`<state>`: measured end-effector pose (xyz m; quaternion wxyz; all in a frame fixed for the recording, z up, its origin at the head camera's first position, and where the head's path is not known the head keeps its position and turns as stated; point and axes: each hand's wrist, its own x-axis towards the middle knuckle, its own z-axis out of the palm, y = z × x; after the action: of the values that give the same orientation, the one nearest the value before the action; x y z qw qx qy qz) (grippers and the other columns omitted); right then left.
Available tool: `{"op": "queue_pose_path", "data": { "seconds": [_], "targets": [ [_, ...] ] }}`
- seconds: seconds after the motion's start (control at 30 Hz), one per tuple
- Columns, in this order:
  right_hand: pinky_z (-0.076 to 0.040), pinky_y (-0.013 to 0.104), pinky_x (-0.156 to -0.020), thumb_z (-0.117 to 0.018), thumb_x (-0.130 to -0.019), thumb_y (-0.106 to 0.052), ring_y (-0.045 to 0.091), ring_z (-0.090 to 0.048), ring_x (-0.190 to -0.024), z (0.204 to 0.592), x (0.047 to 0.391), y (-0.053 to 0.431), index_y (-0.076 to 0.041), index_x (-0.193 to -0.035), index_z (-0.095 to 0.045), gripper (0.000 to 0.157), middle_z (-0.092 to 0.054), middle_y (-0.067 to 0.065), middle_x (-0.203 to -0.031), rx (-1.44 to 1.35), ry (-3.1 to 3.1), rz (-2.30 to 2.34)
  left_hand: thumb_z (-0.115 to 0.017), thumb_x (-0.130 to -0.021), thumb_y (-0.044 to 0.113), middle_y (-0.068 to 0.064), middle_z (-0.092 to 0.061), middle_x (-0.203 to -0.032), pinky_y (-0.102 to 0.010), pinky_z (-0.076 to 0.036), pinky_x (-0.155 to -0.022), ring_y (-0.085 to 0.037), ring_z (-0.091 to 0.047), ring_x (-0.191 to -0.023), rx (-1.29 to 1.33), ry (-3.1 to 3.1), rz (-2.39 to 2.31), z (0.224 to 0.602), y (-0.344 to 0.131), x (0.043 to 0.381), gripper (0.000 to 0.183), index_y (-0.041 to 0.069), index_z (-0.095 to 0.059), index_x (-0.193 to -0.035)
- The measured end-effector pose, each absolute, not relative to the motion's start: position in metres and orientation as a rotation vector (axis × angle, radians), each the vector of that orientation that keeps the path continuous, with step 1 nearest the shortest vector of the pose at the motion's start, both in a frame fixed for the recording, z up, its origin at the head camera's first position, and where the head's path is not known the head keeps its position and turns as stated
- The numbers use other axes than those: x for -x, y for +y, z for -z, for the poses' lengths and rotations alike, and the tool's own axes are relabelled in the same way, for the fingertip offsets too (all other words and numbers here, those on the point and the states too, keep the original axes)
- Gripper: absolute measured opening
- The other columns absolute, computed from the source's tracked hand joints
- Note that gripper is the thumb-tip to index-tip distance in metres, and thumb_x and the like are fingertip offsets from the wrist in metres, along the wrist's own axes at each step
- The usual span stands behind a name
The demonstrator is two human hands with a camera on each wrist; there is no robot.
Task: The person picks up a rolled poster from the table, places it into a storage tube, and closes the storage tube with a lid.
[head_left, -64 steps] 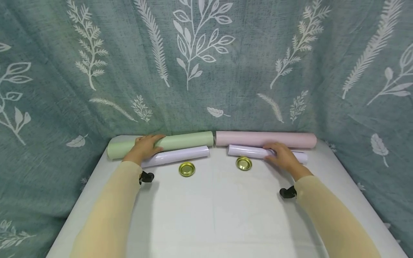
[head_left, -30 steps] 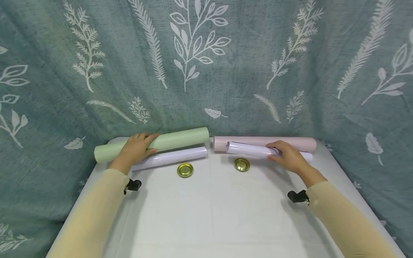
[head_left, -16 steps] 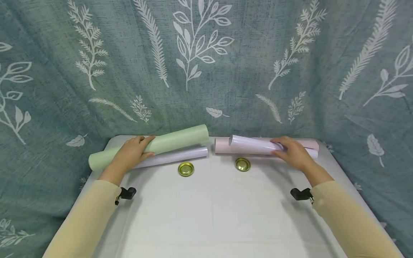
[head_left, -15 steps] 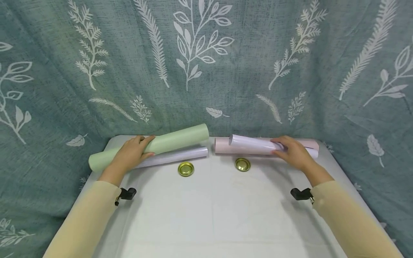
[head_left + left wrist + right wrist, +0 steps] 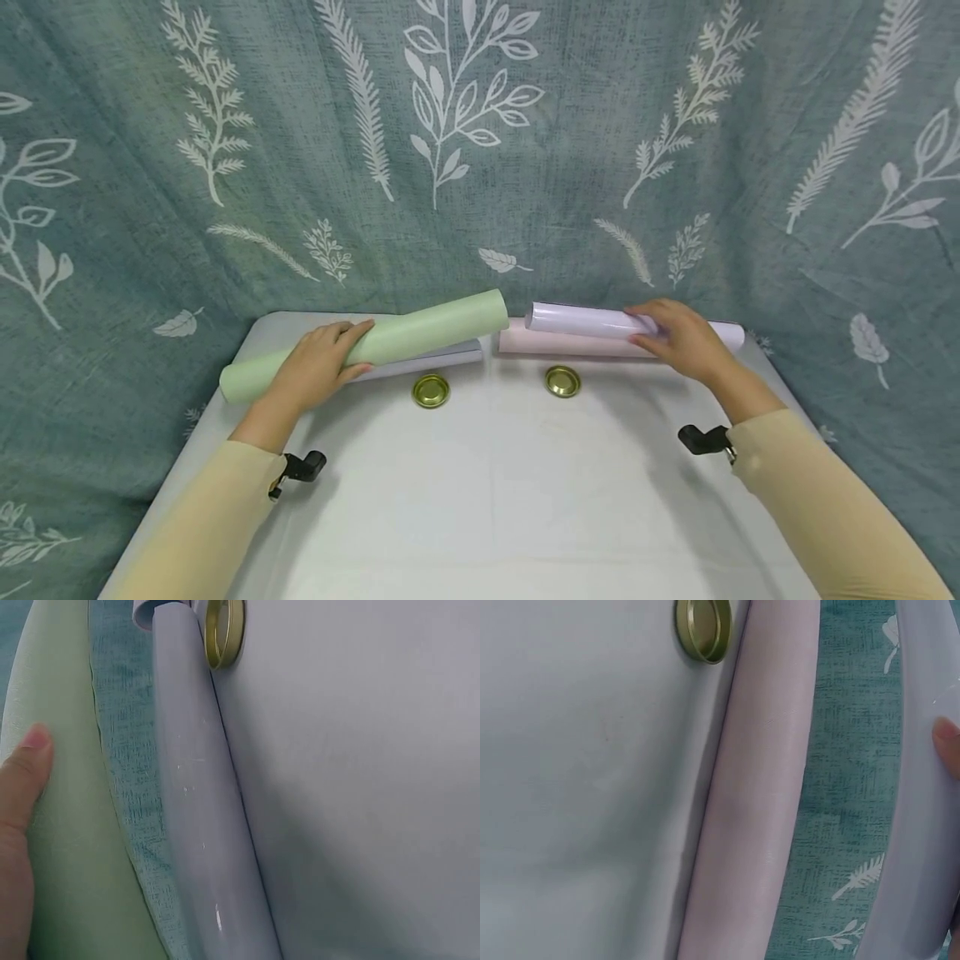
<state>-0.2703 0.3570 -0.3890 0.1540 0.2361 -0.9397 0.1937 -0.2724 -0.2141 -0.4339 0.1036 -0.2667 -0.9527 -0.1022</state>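
Observation:
My left hand (image 5: 318, 367) grips a pale green roll (image 5: 435, 329) from above, its right end tilted up. Under and in front of it lies a glossy lavender roll (image 5: 202, 787) on the table, partly hidden in the head view. In my right hand (image 5: 688, 342) is a second glossy lavender roll (image 5: 585, 321), held raised. It overlaps the pink roll (image 5: 754, 780) at the back of the table in the head view, and a gap shows between the two in the right wrist view. The thumb (image 5: 946, 739) presses on the lavender roll's side.
Two small gold round lids, one left (image 5: 431, 390) and one right (image 5: 562, 381), lie in front of the rolls. A white-covered table (image 5: 495, 500) spreads toward me. A green leaf-patterned curtain (image 5: 480, 167) hangs close behind and at both sides.
The green roll first shifted left and tilted up, then moved slightly right over the left lavender roll. My right hand has lifted its lavender roll up and back over the pink roll.

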Motion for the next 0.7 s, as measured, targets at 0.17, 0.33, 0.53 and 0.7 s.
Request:
{"op": "queue_pose_path", "data": {
  "seconds": [0.17, 0.33, 0.53, 0.7],
  "targets": [
    [-0.047, 0.055, -0.088, -0.078, -0.089, -0.016, 0.035, -0.058, -0.110, 0.384, 0.271, 0.354, -0.012, -0.130, -0.067, 0.043, -0.064, 0.012, -0.123, -0.709, -2.696, -0.586, -0.067, -0.096, 0.041, -0.022, -0.051, -0.142, -0.060, -0.037, -0.107, -0.043, -0.048, -0.128, 0.783, -2.811, 0.349, 0.439, -0.212, 0.268, 0.075, 0.016, -0.033, -0.157],
    [-0.048, 0.055, -0.088, -0.078, -0.089, -0.017, 0.035, -0.057, -0.111, 0.389, 0.271, 0.353, -0.011, -0.130, -0.067, 0.043, -0.063, 0.012, -0.124, -0.698, -2.721, -0.614, -0.062, -0.097, 0.047, -0.019, -0.052, -0.143, -0.060, -0.036, -0.107, -0.042, -0.048, -0.129, 0.804, -2.841, 0.409, 0.447, -0.209, 0.263, 0.074, 0.020, -0.031, -0.158],
    [-0.048, 0.056, -0.090, -0.078, -0.089, -0.017, 0.036, -0.057, -0.114, 0.391, 0.272, 0.348, -0.012, -0.131, -0.067, 0.043, -0.062, 0.012, -0.126, -0.712, -2.718, -0.630, -0.061, -0.098, 0.049, -0.016, -0.052, -0.144, -0.059, -0.037, -0.107, -0.041, -0.048, -0.130, 0.823, -2.845, 0.469, 0.449, -0.205, 0.258, 0.072, 0.023, -0.031, -0.158],
    [-0.048, 0.056, -0.093, -0.078, -0.089, -0.017, 0.035, -0.057, -0.115, 0.391, 0.275, 0.343, -0.013, -0.131, -0.067, 0.044, -0.062, 0.011, -0.125, -0.753, -2.705, -0.620, -0.059, -0.098, 0.049, -0.016, -0.051, -0.145, -0.059, -0.036, -0.108, -0.041, -0.048, -0.129, 0.859, -2.829, 0.485, 0.448, -0.200, 0.257, 0.070, 0.027, -0.031, -0.158]
  ]
}}
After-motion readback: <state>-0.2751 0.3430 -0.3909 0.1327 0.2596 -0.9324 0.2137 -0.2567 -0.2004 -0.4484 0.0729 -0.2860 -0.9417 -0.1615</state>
